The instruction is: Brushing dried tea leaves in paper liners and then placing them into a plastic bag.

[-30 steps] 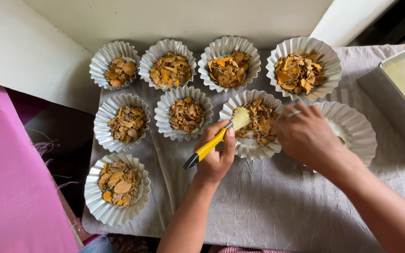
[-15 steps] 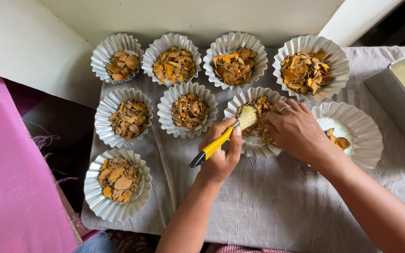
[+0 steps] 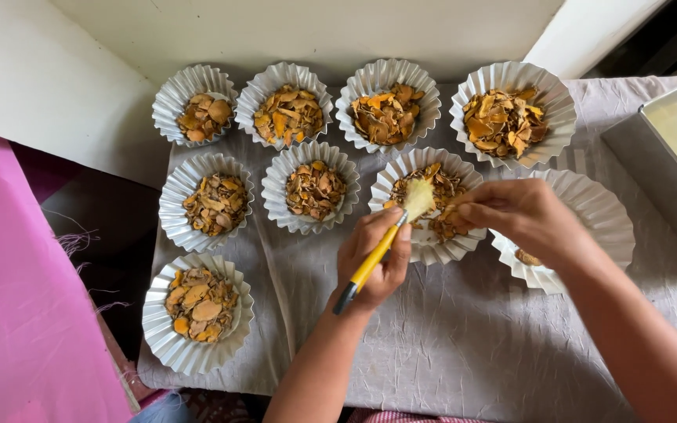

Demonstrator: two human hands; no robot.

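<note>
My left hand (image 3: 376,254) grips a brush with a yellow handle (image 3: 370,265). Its pale bristles (image 3: 419,197) rest over a fluted white cup (image 3: 432,252) of orange-brown dried slices in the middle row. My right hand (image 3: 520,215) reaches in from the right, its fingertips pinched together on slices at that cup's right side, just beside the bristles. Under my right wrist sits another fluted cup (image 3: 601,215), mostly hidden, with a few slices showing.
Several more fluted cups of dried slices stand in rows on a grey cloth (image 3: 464,345), for example at the back right (image 3: 511,117) and front left (image 3: 197,309). A metal tray (image 3: 652,168) lies at the right edge. Pink fabric (image 3: 17,313) is at the left.
My right hand has moved left from the right-hand cup to the middle-row cup, meeting the brush there. My left hand has kept the brush over that cup.
</note>
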